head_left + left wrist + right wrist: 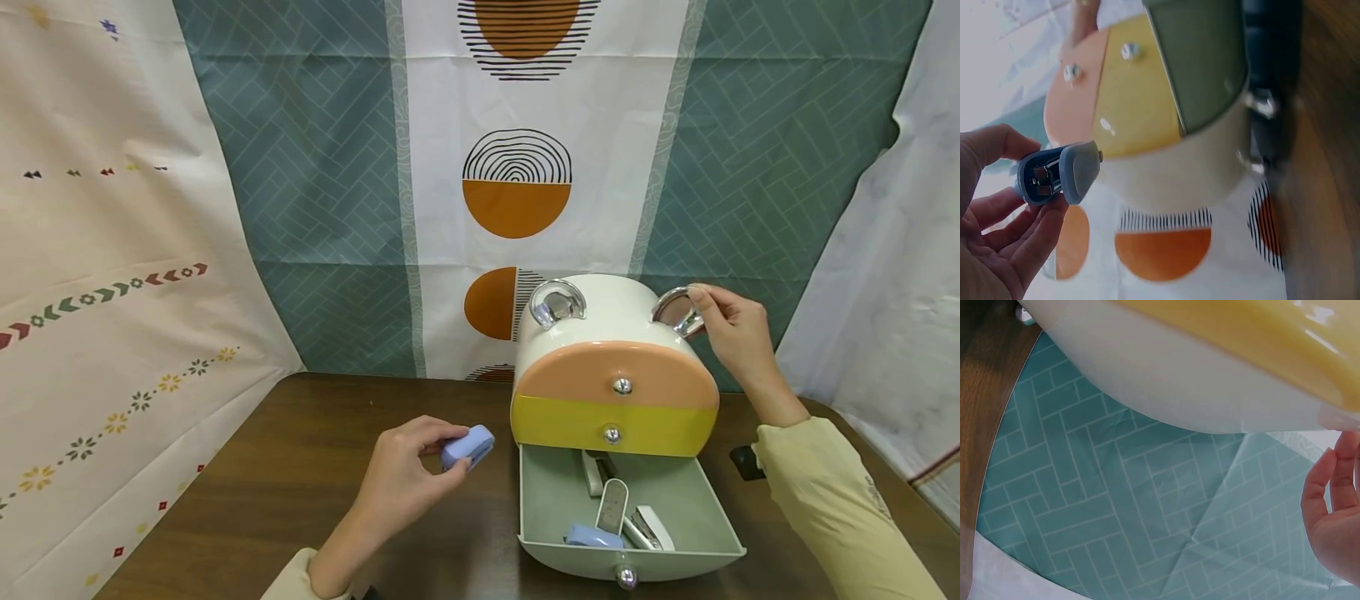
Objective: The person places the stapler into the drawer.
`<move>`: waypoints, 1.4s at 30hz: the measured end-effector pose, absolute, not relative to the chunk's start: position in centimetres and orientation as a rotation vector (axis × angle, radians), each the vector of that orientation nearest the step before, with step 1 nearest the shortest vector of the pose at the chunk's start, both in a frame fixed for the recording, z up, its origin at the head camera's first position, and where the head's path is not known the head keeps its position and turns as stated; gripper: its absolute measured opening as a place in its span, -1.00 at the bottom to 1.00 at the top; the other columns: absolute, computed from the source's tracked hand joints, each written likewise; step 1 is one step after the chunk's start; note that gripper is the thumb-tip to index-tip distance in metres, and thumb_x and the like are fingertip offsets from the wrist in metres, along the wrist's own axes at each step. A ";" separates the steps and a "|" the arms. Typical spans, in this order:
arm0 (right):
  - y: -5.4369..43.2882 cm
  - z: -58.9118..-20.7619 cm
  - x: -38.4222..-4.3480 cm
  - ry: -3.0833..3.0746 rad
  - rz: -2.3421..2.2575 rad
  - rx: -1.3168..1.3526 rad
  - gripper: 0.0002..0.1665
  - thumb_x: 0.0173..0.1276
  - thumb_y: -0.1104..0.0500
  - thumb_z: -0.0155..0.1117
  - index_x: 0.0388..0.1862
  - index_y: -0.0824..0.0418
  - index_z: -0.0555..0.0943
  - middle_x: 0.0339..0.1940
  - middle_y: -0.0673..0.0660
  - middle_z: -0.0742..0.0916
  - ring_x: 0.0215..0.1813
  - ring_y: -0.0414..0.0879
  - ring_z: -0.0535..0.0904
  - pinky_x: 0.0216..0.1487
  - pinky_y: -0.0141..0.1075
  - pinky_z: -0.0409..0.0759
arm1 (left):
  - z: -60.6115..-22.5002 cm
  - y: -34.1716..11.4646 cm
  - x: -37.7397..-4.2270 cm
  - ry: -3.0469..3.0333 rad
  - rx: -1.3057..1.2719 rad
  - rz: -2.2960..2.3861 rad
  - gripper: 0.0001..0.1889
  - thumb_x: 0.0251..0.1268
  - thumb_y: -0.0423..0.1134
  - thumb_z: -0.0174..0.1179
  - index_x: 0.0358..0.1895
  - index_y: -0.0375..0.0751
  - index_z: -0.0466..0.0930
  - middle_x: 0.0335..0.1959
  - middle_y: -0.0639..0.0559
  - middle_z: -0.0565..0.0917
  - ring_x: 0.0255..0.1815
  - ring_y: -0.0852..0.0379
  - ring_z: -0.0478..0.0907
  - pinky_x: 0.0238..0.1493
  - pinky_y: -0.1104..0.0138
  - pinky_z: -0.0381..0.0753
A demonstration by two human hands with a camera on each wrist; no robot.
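Note:
My left hand [401, 477] pinches a small lavender-blue stapler [468, 446] between thumb and fingers, left of a rounded drawer box [611, 310]. Up close in the left wrist view, the stapler [1080, 172] shows metal parts inside its parted end. On the box's top right, my right hand [738, 329] grips a shiny silver ring [677, 312] with thumb and fingertips; the right wrist view cuts off this grip at its edge. The bottom green drawer [633, 562] is pulled out. Inside lie another blue stapler [594, 536], a white stapler [652, 527] and a grey-topped oval piece [612, 505].
A second silver ring [557, 302] stands on the box's top left. The orange drawer [562, 375] and yellow drawer [558, 422] are closed. The box stands on a dark wooden table [300, 467], before a patterned cloth [322, 208]. A dark object [746, 462] is beside the right sleeve.

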State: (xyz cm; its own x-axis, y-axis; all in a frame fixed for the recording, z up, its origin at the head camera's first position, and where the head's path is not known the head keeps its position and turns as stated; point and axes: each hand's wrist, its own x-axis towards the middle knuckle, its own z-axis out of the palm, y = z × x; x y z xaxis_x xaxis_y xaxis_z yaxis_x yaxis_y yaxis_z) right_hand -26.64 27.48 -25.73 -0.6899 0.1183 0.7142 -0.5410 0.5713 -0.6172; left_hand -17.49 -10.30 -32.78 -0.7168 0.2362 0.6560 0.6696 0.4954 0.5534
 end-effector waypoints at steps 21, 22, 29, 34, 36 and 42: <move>27.7 -25.9 -27.1 -2.052 1.146 0.346 -0.64 0.35 0.19 0.08 -0.11 0.51 0.55 -0.60 -0.39 0.56 -0.57 -0.46 0.49 -0.48 -0.63 0.46 | -33.9 -4.2 -17.1 -2.243 -1.136 -1.197 -0.79 -0.14 -0.38 0.34 -0.31 -0.26 0.68 -0.37 0.05 0.67 -0.42 0.38 0.50 -0.39 0.60 0.48; 27.7 -25.9 -27.1 -2.051 1.144 0.347 -0.64 0.35 0.19 0.07 -0.11 0.51 0.55 -0.60 -0.40 0.56 -0.57 -0.46 0.49 -0.48 -0.63 0.46 | -34.0 -3.9 -17.1 -2.258 -1.138 -1.184 -0.79 -0.14 -0.36 0.34 -0.31 -0.25 0.68 -0.37 0.06 0.67 -0.43 0.39 0.48 -0.40 0.60 0.48; 27.5 -25.8 -26.8 -2.063 1.125 0.338 -0.60 0.35 0.12 0.07 -0.13 0.49 0.56 -0.61 -0.40 0.56 -0.58 -0.45 0.48 -0.47 -0.60 0.47 | -35.0 -2.2 -17.6 -2.379 -1.168 -0.934 -0.81 -0.10 -0.29 0.33 -0.32 -0.18 0.70 -0.36 0.11 0.68 -0.37 0.43 0.51 -0.34 0.66 0.42; 27.5 -25.8 -26.7 -2.063 1.128 0.341 -0.59 0.35 0.10 0.07 -0.13 0.48 0.56 -0.60 -0.38 0.56 -0.57 -0.44 0.49 -0.47 -0.59 0.48 | -35.6 -1.2 -17.9 -2.476 -1.192 -0.691 -0.81 -0.14 -0.25 0.30 -0.34 -0.07 0.72 -0.40 0.21 0.67 -0.43 0.48 0.47 -0.41 0.66 0.37; 27.5 -25.8 -26.7 -2.062 1.130 0.336 -0.59 0.35 0.10 0.07 -0.13 0.48 0.56 -0.59 -0.38 0.56 -0.57 -0.44 0.48 -0.47 -0.60 0.47 | -35.8 -0.8 -18.0 -2.515 -1.198 -0.600 -0.82 -0.18 -0.26 0.29 -0.38 -0.02 0.72 -0.50 0.28 0.61 -0.53 0.49 0.37 -0.52 0.65 0.29; 27.4 -25.8 -26.7 -2.052 1.141 0.330 -0.59 0.35 0.12 0.08 -0.14 0.49 0.56 -0.61 -0.38 0.56 -0.58 -0.44 0.48 -0.47 -0.58 0.48 | -36.2 0.2 -18.3 -2.594 -1.224 -0.362 -0.88 -0.26 -0.26 0.31 -0.63 0.10 0.59 -0.79 0.30 0.16 -0.69 0.38 0.02 -0.73 0.52 -0.02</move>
State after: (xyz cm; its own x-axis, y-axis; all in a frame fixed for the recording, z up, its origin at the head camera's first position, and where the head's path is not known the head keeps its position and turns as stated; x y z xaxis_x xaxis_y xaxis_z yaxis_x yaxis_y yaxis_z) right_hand -26.71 27.40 -25.81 -0.6840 0.1281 0.7181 -0.5423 0.5690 -0.6181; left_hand -18.29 0.16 -36.15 -0.6158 0.7168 0.3271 0.7789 0.6163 0.1158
